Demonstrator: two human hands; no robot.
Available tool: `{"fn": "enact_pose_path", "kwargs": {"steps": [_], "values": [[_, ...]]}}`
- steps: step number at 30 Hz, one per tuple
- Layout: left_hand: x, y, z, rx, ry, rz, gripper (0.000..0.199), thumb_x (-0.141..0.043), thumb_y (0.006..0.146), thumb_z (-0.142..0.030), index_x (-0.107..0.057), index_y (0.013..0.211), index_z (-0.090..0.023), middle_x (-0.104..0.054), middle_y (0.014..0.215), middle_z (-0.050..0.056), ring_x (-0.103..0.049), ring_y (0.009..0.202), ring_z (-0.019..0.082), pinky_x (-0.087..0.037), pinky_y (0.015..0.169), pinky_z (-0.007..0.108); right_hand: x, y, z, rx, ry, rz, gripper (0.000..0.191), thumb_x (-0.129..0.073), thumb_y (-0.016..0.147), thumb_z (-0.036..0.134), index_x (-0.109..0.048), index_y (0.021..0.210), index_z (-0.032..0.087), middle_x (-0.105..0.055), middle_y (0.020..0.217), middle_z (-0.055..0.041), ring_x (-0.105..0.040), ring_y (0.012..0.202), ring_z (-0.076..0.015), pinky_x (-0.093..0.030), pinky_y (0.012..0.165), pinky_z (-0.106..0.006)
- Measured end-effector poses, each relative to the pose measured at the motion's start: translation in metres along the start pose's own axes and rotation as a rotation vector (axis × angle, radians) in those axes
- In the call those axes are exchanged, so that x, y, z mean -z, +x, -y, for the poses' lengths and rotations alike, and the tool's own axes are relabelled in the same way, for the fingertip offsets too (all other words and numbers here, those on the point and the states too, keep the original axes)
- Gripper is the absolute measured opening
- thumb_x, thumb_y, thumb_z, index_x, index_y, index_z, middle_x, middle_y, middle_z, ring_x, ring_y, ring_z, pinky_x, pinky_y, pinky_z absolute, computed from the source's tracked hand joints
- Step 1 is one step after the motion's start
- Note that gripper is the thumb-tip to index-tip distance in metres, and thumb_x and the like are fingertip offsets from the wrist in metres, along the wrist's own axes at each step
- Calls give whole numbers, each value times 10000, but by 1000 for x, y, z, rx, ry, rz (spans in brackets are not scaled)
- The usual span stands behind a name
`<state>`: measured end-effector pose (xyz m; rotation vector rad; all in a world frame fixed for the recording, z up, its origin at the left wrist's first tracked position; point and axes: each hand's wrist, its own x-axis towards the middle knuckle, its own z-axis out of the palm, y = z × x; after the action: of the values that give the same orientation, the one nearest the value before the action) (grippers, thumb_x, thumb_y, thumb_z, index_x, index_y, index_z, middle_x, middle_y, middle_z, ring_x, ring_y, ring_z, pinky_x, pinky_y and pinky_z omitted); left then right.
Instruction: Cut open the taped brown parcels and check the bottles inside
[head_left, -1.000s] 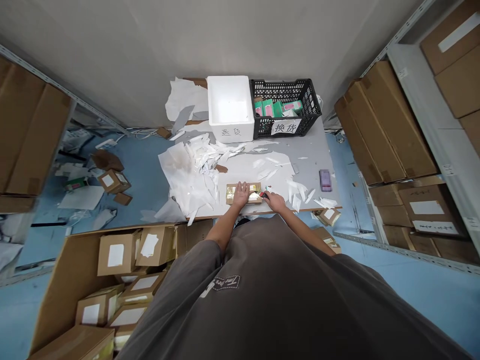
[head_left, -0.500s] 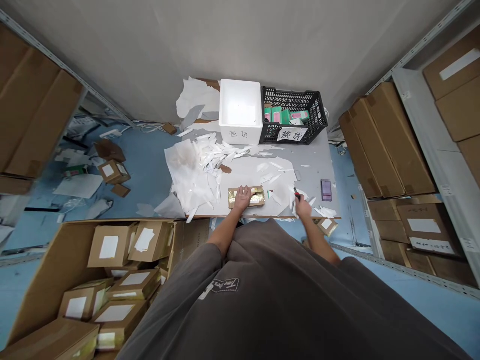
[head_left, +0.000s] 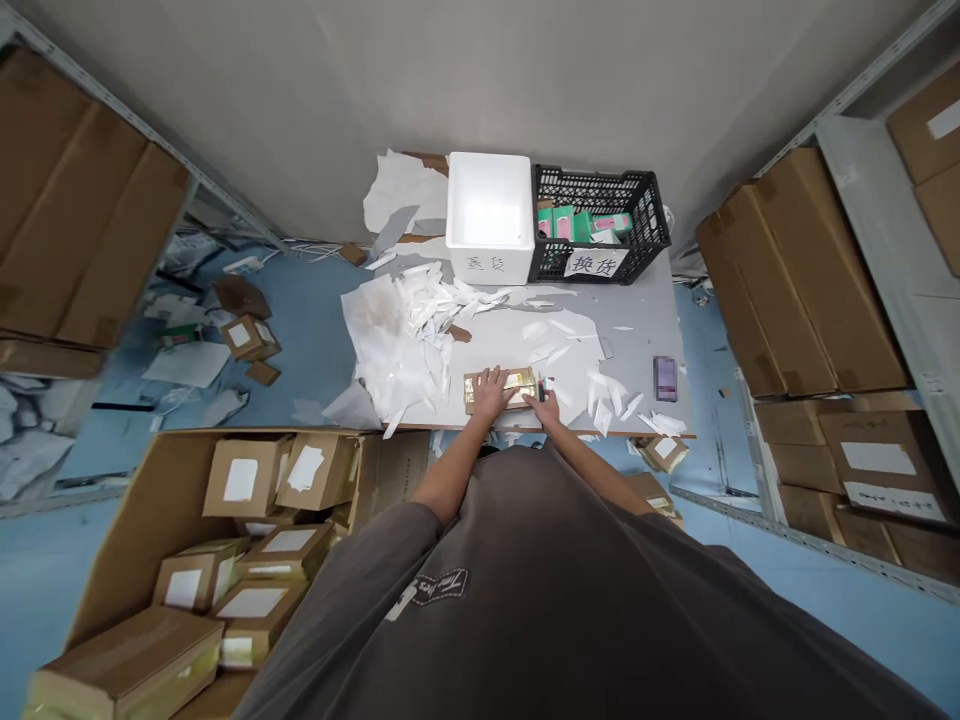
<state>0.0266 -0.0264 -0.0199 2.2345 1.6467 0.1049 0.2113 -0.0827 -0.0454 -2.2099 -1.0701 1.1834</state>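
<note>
A small taped cardboard box (head_left: 519,380) lies near the front edge of the table. My left hand (head_left: 491,394) rests on top of its left half, fingers spread. My right hand (head_left: 547,406) is at the box's right end, closed round a dark cutter (head_left: 541,384) with a bit of red, its thumb side touching the box. White paper scraps (head_left: 604,392) lie to the right of this hand, and a larger heap of torn paper (head_left: 427,310) lies to the left of the box.
At the table's back stand a white foam box (head_left: 490,268) and a black crate (head_left: 637,255) holding green-pink packages. A phone (head_left: 664,379) lies at the right. A large carton (head_left: 142,500) of parcels stands lower left; shelves with boxes (head_left: 814,270) flank the right.
My right hand has moved left with the cutter, from the paper scraps to the box's right end. My left hand stays on the box. The whole view has shifted slightly.
</note>
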Motion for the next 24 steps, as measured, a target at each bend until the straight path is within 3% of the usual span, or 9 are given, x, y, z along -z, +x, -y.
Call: {"fn": "enact_pose_path", "kwargs": {"steps": [3,6,9,11,14,17,21,24], "values": [[13,-12,6,55,34,24,552,-498,1088,-375,-544,1616,-220,-484,1719,146,-428,1566,369,-359,1258,563,-5,23,26,-90,-46,-90,668,-754,861,645,-518,1343,247,-766,1250,-121,-735,1167,-301,-561,948,-354],[19,-30,11,113,42,53,627,-551,1023,-278,-504,1645,-215,-461,1723,168,-529,1449,374,-469,1143,528,-6,53,63,-92,-77,-110,656,-789,885,594,-518,1357,228,-761,1265,-152,-725,1167,-312,-552,965,-365],[18,-48,12,39,17,119,618,-547,1014,-248,-518,1630,-217,-437,1737,168,-607,1331,345,-519,1077,480,-9,77,97,-70,-69,-100,643,-790,921,542,-523,1373,170,-762,1244,-202,-713,1144,-327,-539,981,-401],[15,-55,13,-17,25,145,599,-544,1006,-207,-538,1605,-225,-418,1753,157,-591,1364,339,-527,1068,468,-8,85,105,-48,-37,-77,645,-797,916,539,-539,1368,157,-763,1251,-209,-709,1139,-334,-536,998,-425],[14,-48,18,-161,93,171,735,-626,914,-109,-499,1626,-238,-371,1782,152,-403,1577,378,-486,1126,492,0,78,89,-23,76,-67,701,-825,852,571,-547,1379,202,-757,1315,-164,-713,1174,-323,-546,1023,-412],[20,-25,27,-426,141,233,764,-657,880,-76,-522,1605,-275,-393,1774,125,-285,1654,386,-428,1181,517,8,50,48,-28,130,-29,782,-890,736,540,-551,1371,235,-753,1333,-122,-716,1214,-313,-556,1033,-391],[30,11,32,-586,184,242,530,-615,930,-82,-678,1421,-271,-635,1540,131,-420,1560,355,-427,1148,496,5,7,0,-112,89,-33,724,-895,681,503,-590,1286,248,-759,1307,-114,-724,1220,-326,-571,1025,-409],[36,26,25,-647,243,260,453,-691,890,-106,-734,1316,-254,-709,1346,147,-514,1432,352,-417,1122,490,1,-1,-5,-158,96,-76,684,-870,707,528,-596,1265,244,-762,1293,-120,-730,1215,-317,-571,1021,-395]]}}
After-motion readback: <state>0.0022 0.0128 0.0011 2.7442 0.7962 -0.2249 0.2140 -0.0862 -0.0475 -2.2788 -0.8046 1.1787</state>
